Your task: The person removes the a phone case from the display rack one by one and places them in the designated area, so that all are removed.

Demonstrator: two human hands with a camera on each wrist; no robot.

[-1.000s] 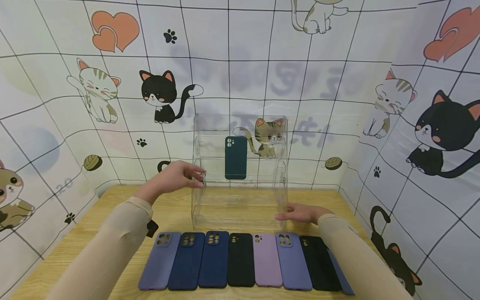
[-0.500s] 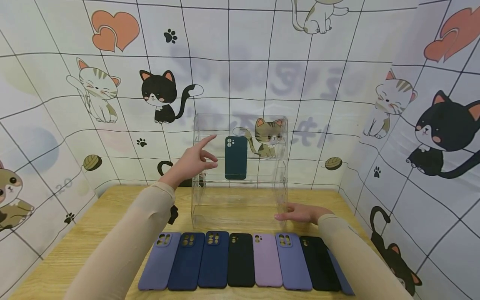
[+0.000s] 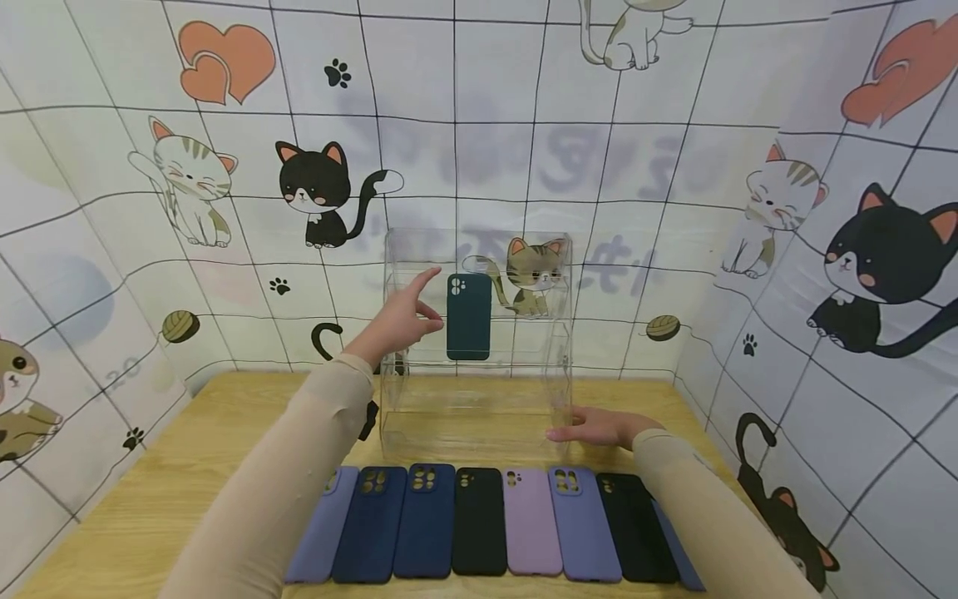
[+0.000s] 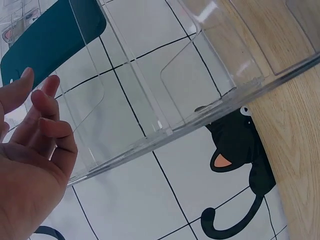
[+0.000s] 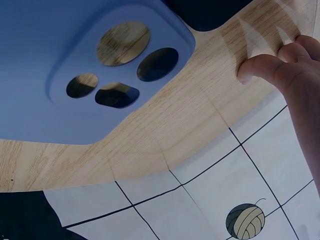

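In the head view a clear plastic display rack [image 3: 479, 395] with tiers stands on the wooden table. A dark teal phone case [image 3: 469, 318] stands upright in it, high and near the middle. My left hand [image 3: 399, 323] is raised at the rack's left side, just left of that case, index finger extended and holding nothing. In the left wrist view its thumb and bent fingers overlap the teal case's edge. My right hand [image 3: 602, 427] holds the rack's lower right side, thumb in front and fingers at the outside.
A row of phone cases lies along the front of the table: navy [image 3: 423, 520], black [image 3: 480, 520], pink [image 3: 532, 520] and violet [image 3: 585, 522] among them. My sleeves cover parts of the end cases. A cat-print cloth [image 3: 479, 125] hangs behind the table [image 3: 187, 466].
My left hand has moved up and right from the rack's left edge to beside the teal case, its index finger extending. My right hand has stayed at the rack's side.
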